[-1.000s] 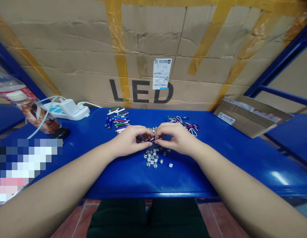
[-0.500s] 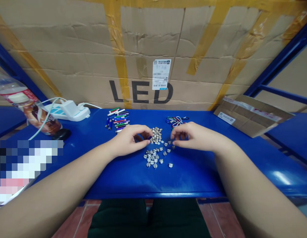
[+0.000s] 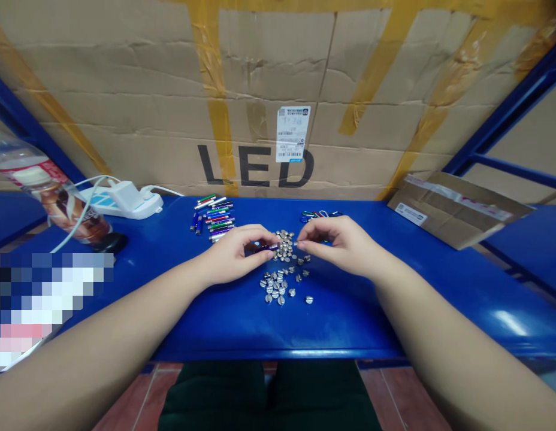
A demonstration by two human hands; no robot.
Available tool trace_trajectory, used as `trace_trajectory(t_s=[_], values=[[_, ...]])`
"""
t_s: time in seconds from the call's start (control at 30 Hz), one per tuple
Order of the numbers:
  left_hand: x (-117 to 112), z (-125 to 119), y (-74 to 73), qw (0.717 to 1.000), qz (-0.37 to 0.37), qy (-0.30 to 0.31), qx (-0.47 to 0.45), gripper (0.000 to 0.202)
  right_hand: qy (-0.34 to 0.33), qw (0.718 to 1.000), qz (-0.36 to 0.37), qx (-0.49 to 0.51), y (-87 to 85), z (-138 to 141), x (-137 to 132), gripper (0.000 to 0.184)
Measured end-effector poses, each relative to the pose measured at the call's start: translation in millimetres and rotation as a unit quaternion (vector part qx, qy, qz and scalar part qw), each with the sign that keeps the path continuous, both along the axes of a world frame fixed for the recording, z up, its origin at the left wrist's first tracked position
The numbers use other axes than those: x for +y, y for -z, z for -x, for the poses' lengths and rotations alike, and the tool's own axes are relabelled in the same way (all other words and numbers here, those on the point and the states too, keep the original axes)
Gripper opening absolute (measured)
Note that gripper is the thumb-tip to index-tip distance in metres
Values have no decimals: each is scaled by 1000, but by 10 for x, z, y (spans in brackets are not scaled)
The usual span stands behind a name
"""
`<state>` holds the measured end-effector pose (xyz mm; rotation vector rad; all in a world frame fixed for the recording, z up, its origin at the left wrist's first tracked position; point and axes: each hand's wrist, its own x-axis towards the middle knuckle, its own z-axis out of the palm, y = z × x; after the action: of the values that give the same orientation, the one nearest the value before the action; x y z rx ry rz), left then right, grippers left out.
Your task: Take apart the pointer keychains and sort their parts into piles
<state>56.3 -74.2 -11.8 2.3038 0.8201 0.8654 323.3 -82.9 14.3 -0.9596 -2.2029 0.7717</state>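
Observation:
My left hand (image 3: 235, 254) is closed around a small purple tube (image 3: 265, 246), its tip pointing right toward a heap of small silver metal caps (image 3: 282, 263) on the blue table (image 3: 242, 317). My right hand (image 3: 338, 242) pinches a tiny silver piece at its fingertips, just right of the heap's top and close to the tube's tip. A row of coloured little tubes (image 3: 215, 216) lies behind my left hand. Coloured carabiner clips (image 3: 318, 214) show partly behind my right hand.
A large cardboard box marked LED (image 3: 260, 108) walls off the back of the table. A white power strip with cable (image 3: 125, 200) and a plastic bottle (image 3: 53, 194) sit at the left, a flat cardboard box (image 3: 453, 206) at the right. Blue frame bars rise on both sides.
A second ago both hands met over the heap. The right hand then drew away to the right, and has now come back up-left with a small piece pinched, near the tube.

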Motion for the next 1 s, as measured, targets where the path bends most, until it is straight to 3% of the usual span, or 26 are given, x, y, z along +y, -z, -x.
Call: trace_trajectory(t_s=[0.13,0.37,0.53,0.6,0.67,0.73,0.83,0.93,1.0], values=[[-7,-13,-12,999,-21,25,7,23,-37,997,-31,56,74,136,-12,14],[-11,-14,-1,998,-45,23,35,27,-30,995,-30,86,156,206,-11,11],[-49,-37,-41,998,-32,13,43,29,-32,987,-146,51,180,208,7,9],[-66,-51,-39,999,33,14,38,29,-55,980,-188,41,190,200,29,10],[-81,-68,-24,988,150,27,9,34,-77,974,-211,36,197,188,47,11],[-96,-89,-11,954,291,51,-48,39,-88,970,-224,31,199,178,57,11],[-119,-121,-22,881,451,79,-121,43,-101,965,-241,31,195,179,56,11],[-132,-135,-46,850,503,75,-135,46,-112,962,-245,47,192,194,50,10],[-128,-130,-47,874,467,60,-118,48,-100,969,-219,50,194,206,46,10]])
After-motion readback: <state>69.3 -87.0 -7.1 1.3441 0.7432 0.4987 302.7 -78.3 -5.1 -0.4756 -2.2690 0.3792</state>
